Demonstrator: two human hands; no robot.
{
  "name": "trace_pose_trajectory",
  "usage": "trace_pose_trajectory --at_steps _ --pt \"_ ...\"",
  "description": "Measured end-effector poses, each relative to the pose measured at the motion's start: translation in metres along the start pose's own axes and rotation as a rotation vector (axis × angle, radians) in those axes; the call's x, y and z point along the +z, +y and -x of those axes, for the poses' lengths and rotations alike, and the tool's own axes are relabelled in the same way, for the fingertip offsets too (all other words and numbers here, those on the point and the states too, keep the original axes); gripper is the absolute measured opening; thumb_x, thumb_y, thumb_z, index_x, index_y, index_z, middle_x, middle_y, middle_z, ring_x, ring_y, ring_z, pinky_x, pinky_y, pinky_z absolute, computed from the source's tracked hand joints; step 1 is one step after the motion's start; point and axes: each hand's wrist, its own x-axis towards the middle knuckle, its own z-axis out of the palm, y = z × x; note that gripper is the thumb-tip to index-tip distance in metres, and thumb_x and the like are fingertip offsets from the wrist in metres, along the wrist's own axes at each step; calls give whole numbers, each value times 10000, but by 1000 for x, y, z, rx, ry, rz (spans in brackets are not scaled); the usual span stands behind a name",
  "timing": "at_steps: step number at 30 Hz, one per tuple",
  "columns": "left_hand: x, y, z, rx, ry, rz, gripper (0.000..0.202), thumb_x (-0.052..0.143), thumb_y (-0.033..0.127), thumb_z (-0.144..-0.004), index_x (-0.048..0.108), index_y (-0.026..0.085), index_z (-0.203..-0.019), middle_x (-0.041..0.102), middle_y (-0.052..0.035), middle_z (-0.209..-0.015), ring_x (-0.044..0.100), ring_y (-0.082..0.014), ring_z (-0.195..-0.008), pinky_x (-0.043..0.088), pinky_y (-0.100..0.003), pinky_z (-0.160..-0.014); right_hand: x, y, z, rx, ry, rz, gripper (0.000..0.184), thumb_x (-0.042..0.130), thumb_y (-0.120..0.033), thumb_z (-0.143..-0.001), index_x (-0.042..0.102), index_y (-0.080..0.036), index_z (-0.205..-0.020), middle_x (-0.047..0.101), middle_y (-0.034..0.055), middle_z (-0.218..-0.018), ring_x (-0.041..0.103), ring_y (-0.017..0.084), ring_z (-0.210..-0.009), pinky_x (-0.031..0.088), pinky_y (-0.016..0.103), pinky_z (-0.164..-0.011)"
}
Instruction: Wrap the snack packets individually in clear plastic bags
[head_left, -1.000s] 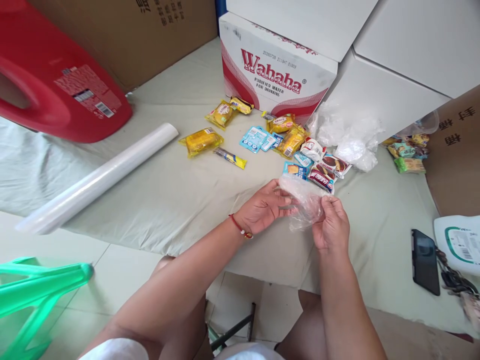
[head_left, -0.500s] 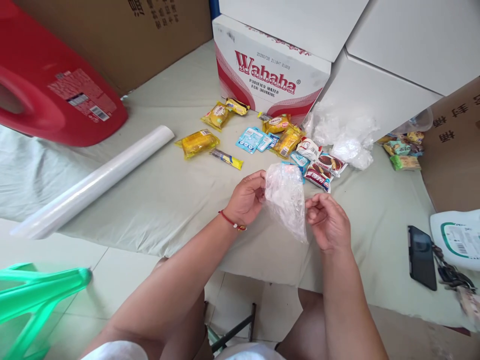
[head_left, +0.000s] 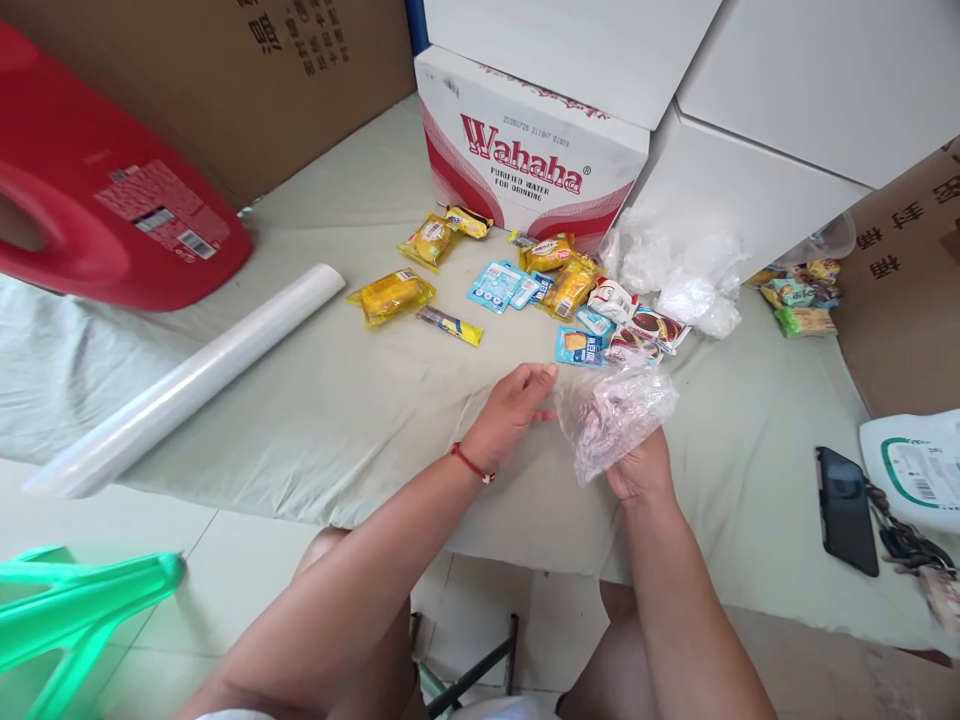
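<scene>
A thin clear plastic bag point(head_left: 616, 412) is draped over the fingers of my right hand point(head_left: 639, 470), which is pushed inside it; the fingers show pink through the film. My left hand point(head_left: 510, 412), with a red cord at the wrist, pinches the bag's left edge between thumb and fingers. Both hands hover over a pale green cloth point(head_left: 337, 400). Just beyond them lie several snack packets point(head_left: 570, 285), the nearest a blue one point(head_left: 579, 347).
A roll of clear film point(head_left: 187, 385) and a red jug point(head_left: 105, 215) lie at the left. A Wahaha carton point(head_left: 525, 160) and crumpled clear bags point(head_left: 682, 265) sit behind the snacks. A phone point(head_left: 846, 510), keys point(head_left: 911, 545) and white container point(head_left: 915, 470) are at right; green stool point(head_left: 75, 600) lower left.
The bag hung open between both hands' fingertips; now my right hand has gone inside it and tipped it to the right. My left hand stays at its edge.
</scene>
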Motion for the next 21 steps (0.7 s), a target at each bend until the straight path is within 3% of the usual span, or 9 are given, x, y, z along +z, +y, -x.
trace_pose_trajectory --at_steps 2,4,8,11,14,18,21 --pt "3 0 3 -95 -93 16 511 726 653 -760 661 167 -905 625 -75 -1012 586 -193 -936 536 -316 -731 -2 2 -2 -45 23 -27 392 927 -320 -561 688 -227 -858 673 -2 -792 598 161 -690 526 304 -635" --pt "4 -1 3 -118 -161 -7 463 792 586 -717 654 155 -814 623 -32 -849 569 -142 -783 496 -284 -700 -3 5 -3 -57 5 -34 360 923 -272 -557 694 -218 -829 671 -8 -782 604 160 -703 530 309 -660" --pt "2 -3 -1 -17 -76 -4 312 799 431 -714 644 161 -710 596 22 -681 523 -102 -660 431 -247 -656 -9 11 -6 -151 39 87 329 886 -230 -613 729 -214 -902 713 0 -890 623 157 -793 519 302 -737" --pt "-3 0 -5 54 8 68 238 767 371 -737 641 172 -706 628 20 -695 565 -110 -689 445 -245 -675 -18 9 -10 -207 83 168 260 831 -258 -694 724 -215 -926 686 -17 -866 563 113 -718 463 247 -649" --pt "-7 6 -6 35 20 262 211 769 303 -709 598 182 -685 638 19 -708 632 -129 -742 498 -267 -737 -26 2 -15 -177 85 197 274 811 -322 -727 729 -209 -964 636 -25 -792 470 93 -623 379 230 -549" --pt "-13 16 -5 20 -35 498 171 721 172 -661 551 186 -678 709 -19 -882 701 -186 -922 556 -356 -876 -35 -5 -19 -24 -18 228 429 841 -411 -693 741 -210 -1058 600 -31 -716 382 87 -551 302 237 -499" --pt "-19 26 -4 41 -63 576 176 662 81 -586 527 176 -647 722 -33 -935 714 -211 -981 560 -353 -903 -40 -9 -20 19 -99 342 364 871 -403 -645 769 -199 -928 607 -27 -679 386 92 -554 302 246 -514"
